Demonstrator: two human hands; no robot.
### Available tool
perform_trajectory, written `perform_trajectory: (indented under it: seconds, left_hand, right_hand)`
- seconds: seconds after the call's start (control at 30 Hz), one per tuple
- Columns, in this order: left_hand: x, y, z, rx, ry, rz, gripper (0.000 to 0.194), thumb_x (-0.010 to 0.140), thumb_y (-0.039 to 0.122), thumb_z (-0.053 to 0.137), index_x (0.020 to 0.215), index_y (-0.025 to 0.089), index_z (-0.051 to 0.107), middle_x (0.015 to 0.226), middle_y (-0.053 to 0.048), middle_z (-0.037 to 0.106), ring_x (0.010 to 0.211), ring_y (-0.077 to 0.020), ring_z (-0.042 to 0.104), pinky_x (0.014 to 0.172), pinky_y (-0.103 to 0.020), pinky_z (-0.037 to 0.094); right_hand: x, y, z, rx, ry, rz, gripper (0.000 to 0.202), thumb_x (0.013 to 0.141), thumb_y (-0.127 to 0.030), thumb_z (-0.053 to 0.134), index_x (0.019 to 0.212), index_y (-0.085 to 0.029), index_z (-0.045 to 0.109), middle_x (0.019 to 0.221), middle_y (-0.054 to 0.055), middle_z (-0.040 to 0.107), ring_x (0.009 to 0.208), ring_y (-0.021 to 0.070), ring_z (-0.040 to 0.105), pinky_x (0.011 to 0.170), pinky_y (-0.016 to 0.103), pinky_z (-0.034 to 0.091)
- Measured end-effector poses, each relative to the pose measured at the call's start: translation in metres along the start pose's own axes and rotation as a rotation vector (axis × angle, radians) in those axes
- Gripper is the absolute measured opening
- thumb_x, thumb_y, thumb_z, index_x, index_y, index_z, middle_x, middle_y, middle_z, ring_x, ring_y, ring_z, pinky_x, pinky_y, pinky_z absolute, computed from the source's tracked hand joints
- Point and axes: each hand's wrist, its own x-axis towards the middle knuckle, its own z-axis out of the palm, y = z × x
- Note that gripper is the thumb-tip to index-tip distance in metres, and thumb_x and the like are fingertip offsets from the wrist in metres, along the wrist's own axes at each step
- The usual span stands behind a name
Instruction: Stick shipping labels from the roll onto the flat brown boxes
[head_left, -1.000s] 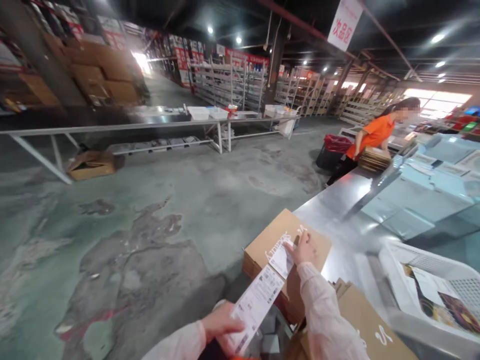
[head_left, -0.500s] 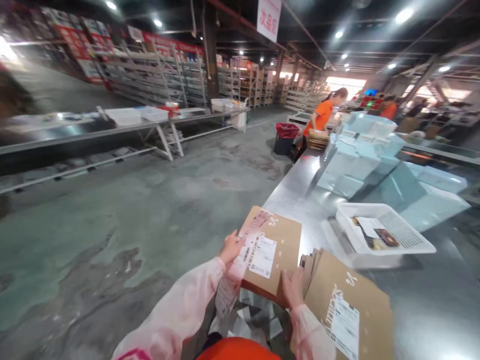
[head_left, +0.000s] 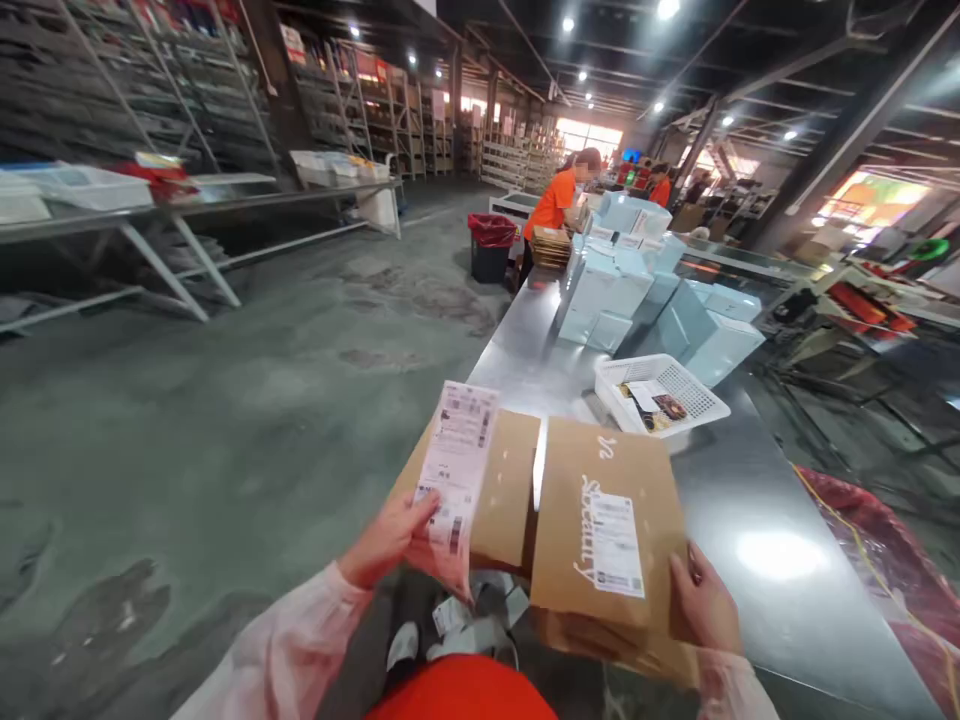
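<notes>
My left hand [head_left: 397, 535] is closed on a strip of printed shipping labels [head_left: 457, 470], thumb on top. The strip lies over the left stack of flat cardboard mailers [head_left: 504, 490] and hides part of it. Beside that, a second stack of cardboard mailers [head_left: 570, 470] shows a white shipping label [head_left: 619, 545] and white lettering on its top piece. My right hand [head_left: 705, 600] grips this stack's right edge, some fingers hidden. Both stacks are at the near end of a metal table [head_left: 705, 490].
A white plastic basket [head_left: 709, 405] with printed cards sits beyond the mailers. Pale blue boxes [head_left: 611, 285] are piled farther back. A person in an orange shirt [head_left: 551, 205] bends over the far end, near a red-lined bin [head_left: 491, 250]. Red plastic [head_left: 885, 560] lies at right.
The view has turned right. My right hand has gone from the left stack's edge to the right stack's outer edge. My left hand still holds the label strip, now spread over the left stack.
</notes>
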Motion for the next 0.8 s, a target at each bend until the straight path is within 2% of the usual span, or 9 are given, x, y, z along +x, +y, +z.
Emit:
perform_trajectory:
  seconds: [0.07, 0.13, 0.17, 0.23, 0.3, 0.37, 0.5, 0.63, 0.8]
  left_hand:
    - [-0.01, -0.014, 0.008, 0.0, -0.03, 0.009, 0.067, 0.056, 0.065, 0.076, 0.095, 0.011, 0.069, 0.088, -0.011, 0.074, 0.081, -0.0257, 0.068, 0.074, -0.035, 0.054]
    - [-0.014, -0.028, 0.018, 0.025, -0.103, 0.026, 0.062, 0.06, 0.064, 0.075, 0.094, 0.012, 0.07, 0.085, -0.01, 0.074, 0.077, -0.0238, 0.067, 0.072, -0.034, 0.053]
    - [-0.015, -0.034, 0.022, 0.051, -0.142, 0.042, 0.059, 0.062, 0.063, 0.074, 0.091, 0.012, 0.071, 0.084, -0.01, 0.074, 0.077, -0.0233, 0.067, 0.072, -0.034, 0.053]
    - [-0.013, -0.042, 0.029, 0.081, -0.161, 0.088, 0.054, 0.062, 0.059, 0.075, 0.089, 0.012, 0.072, 0.086, -0.01, 0.074, 0.08, -0.0233, 0.066, 0.076, -0.033, 0.052]
    - [-0.01, -0.044, 0.03, 0.03, -0.058, 0.143, 0.055, 0.06, 0.057, 0.078, 0.09, 0.013, 0.071, 0.087, -0.01, 0.074, 0.082, -0.0232, 0.066, 0.077, -0.032, 0.052]
    - [-0.006, -0.044, 0.028, -0.052, 0.085, 0.157, 0.056, 0.056, 0.058, 0.079, 0.087, 0.012, 0.071, 0.08, -0.009, 0.073, 0.075, -0.0222, 0.065, 0.071, -0.031, 0.051]
    - [-0.003, -0.055, 0.024, -0.046, 0.161, 0.164, 0.053, 0.054, 0.058, 0.08, 0.073, 0.009, 0.072, 0.067, -0.007, 0.069, 0.062, -0.0175, 0.059, 0.063, -0.028, 0.046]
    - [0.0, -0.076, 0.029, -0.043, 0.299, 0.204, 0.054, 0.056, 0.063, 0.076, 0.062, 0.01, 0.068, 0.056, -0.001, 0.061, 0.054, -0.012, 0.05, 0.055, -0.024, 0.039]
    - [0.006, -0.093, 0.033, -0.037, 0.449, 0.212, 0.049, 0.055, 0.058, 0.077, 0.05, 0.014, 0.057, 0.047, 0.004, 0.049, 0.05, -0.0098, 0.042, 0.05, -0.023, 0.034]
  right_hand:
    - [-0.011, -0.022, 0.004, -0.03, -0.075, -0.037, 0.061, 0.048, -0.057, 0.072, 0.097, -0.021, 0.068, 0.108, 0.028, 0.065, 0.098, 0.0437, 0.063, 0.084, 0.061, 0.045]
    - [-0.044, -0.061, 0.033, 0.223, -0.372, -0.17, 0.068, 0.044, -0.058, 0.076, 0.099, -0.019, 0.067, 0.104, 0.023, 0.068, 0.09, 0.0389, 0.066, 0.08, 0.056, 0.05]
    - [-0.066, -0.082, 0.053, 0.419, -0.634, -0.242, 0.076, 0.047, -0.06, 0.076, 0.11, -0.02, 0.064, 0.109, 0.019, 0.068, 0.091, 0.0354, 0.066, 0.078, 0.052, 0.053]
    - [-0.107, -0.118, 0.089, 0.651, -0.815, -0.264, 0.065, 0.062, -0.065, 0.068, 0.108, -0.019, 0.065, 0.106, 0.014, 0.071, 0.091, 0.0304, 0.067, 0.081, 0.047, 0.054]
    - [-0.137, -0.139, 0.113, 0.705, -0.923, -0.271, 0.052, 0.071, -0.063, 0.063, 0.095, -0.017, 0.07, 0.097, 0.013, 0.074, 0.089, 0.0291, 0.069, 0.082, 0.046, 0.054]
    - [-0.145, -0.148, 0.122, 0.673, -1.032, -0.309, 0.048, 0.07, -0.06, 0.067, 0.088, -0.016, 0.072, 0.091, 0.013, 0.075, 0.085, 0.0298, 0.07, 0.079, 0.045, 0.055]
    - [-0.119, -0.168, 0.119, 0.575, -0.983, -0.396, 0.053, 0.064, -0.056, 0.073, 0.097, -0.015, 0.072, 0.091, 0.012, 0.075, 0.083, 0.0289, 0.07, 0.077, 0.041, 0.057]
    - [-0.1, -0.187, 0.123, 0.398, -0.971, -0.524, 0.041, 0.068, -0.055, 0.068, 0.078, -0.016, 0.075, 0.08, 0.011, 0.076, 0.075, 0.0275, 0.071, 0.072, 0.038, 0.056]
    - [-0.1, -0.174, 0.143, 0.36, -1.109, -0.42, 0.041, 0.066, -0.054, 0.07, 0.078, -0.016, 0.074, 0.068, 0.009, 0.074, 0.064, 0.0251, 0.069, 0.06, 0.034, 0.054]
